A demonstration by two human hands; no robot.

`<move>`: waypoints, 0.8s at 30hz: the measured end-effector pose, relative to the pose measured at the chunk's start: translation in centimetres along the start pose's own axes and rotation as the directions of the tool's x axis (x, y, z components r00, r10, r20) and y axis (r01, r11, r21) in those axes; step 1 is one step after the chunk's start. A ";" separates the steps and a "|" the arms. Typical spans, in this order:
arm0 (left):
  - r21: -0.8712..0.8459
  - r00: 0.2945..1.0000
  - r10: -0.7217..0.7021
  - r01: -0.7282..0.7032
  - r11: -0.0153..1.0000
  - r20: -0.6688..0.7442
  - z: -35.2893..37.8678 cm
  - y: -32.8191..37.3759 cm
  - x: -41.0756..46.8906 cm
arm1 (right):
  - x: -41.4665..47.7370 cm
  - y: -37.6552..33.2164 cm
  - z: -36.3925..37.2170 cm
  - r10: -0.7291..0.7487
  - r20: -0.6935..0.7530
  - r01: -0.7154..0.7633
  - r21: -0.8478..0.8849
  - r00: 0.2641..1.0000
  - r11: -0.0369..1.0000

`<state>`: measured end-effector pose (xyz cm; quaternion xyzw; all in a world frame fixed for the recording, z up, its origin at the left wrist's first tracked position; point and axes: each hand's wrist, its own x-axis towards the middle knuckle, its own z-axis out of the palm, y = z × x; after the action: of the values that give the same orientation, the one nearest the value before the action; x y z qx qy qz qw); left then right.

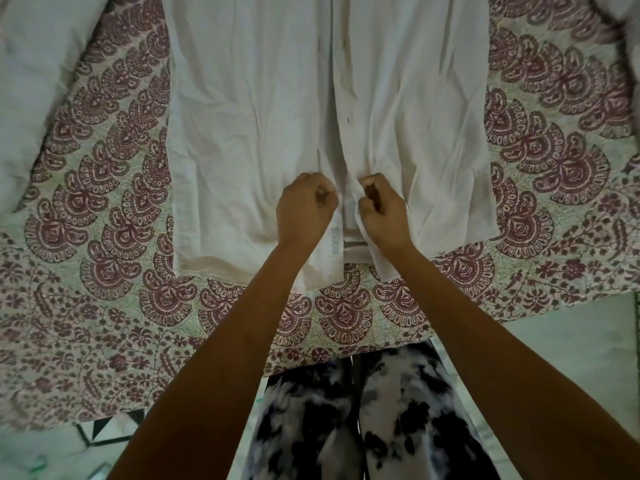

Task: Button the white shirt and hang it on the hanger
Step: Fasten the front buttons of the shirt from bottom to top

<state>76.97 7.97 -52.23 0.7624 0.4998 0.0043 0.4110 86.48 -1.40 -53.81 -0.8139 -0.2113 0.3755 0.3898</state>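
The white shirt (249, 109) lies spread flat on the patterned bedspread (104, 188), hem toward me and its front opening running up the middle. Near the hem the two front edges lie apart, with a care label showing on the left edge. My left hand (304, 213) pinches the left front edge with curled fingers. Just to its right, my right hand (381, 209) pinches the right front edge. The hands are almost touching. A small dark buttonhole or button (347, 118) shows higher up the placket. No hanger is in view.
The bedspread's near edge hangs over the bed at the bottom. My legs (363, 417) in black-and-white trousers stand against it on a pale tiled floor (571, 344). A white pillow or sheet (31, 74) lies at the far left.
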 end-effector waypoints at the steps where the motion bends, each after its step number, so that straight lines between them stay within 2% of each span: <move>1: -0.056 1.000 -0.018 0.019 0.998 0.017 0.0 0.4 -0.1 | 0.0 0.1 0.2 0.026 0.001 -0.027 0.037 1.000 0.999; 9: -0.324 0.966 -0.255 0.257 0.910 0.050 0.8 2.0 -0.8 | -0.9 0.1 0.5 0.082 0.103 -0.107 0.257 0.991 0.960; 18: -0.370 0.949 -0.302 0.315 0.874 0.093 0.7 1.5 -0.6 | -0.5 -0.1 0.4 0.239 0.074 -0.249 0.376 0.968 0.893; 24: -0.413 0.953 -0.288 0.302 0.859 0.097 0.6 1.6 -0.8 | -0.9 -0.1 0.3 0.227 0.069 -0.236 0.382 0.972 0.894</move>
<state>78.06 6.69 -51.25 0.5695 0.5911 0.0374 0.5700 85.70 -1.74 -53.43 -0.7357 -0.0392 0.4626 0.4931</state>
